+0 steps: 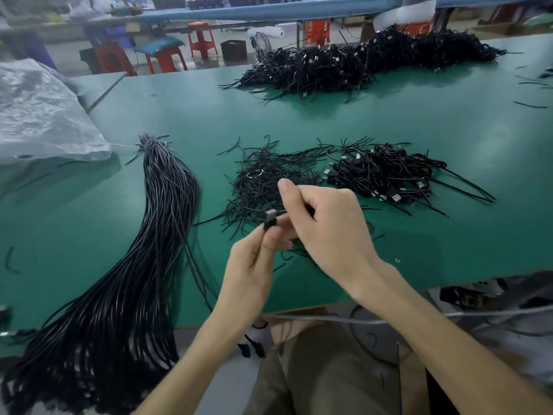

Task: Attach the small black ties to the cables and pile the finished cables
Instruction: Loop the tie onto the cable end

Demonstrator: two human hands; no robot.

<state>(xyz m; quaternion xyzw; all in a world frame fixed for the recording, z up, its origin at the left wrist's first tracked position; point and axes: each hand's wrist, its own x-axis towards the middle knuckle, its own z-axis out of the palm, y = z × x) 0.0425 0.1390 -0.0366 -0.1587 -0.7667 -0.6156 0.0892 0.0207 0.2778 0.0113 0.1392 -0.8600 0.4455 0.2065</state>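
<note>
Both my hands meet at one cable end above the green table (pixel 389 121).

A thick bundle of long black cables (pixel 143 265) runs down my left side and over the table's near edge, with crumpled clear plastic (pixel 42 115) beyond it. A big heap of cables (pixel 359 59) lies at the far edge, and a smaller pile of tied cables (pixel 386 172) sits to my right. The loose black ties (pixel 263 178) are scattered just beside that pile, under my hands. My right hand (pixel 326 229) is curled, pinching something thin and dark; my left hand (pixel 254 265) pinches the cable just below its plug (pixel 270 220).
</note>
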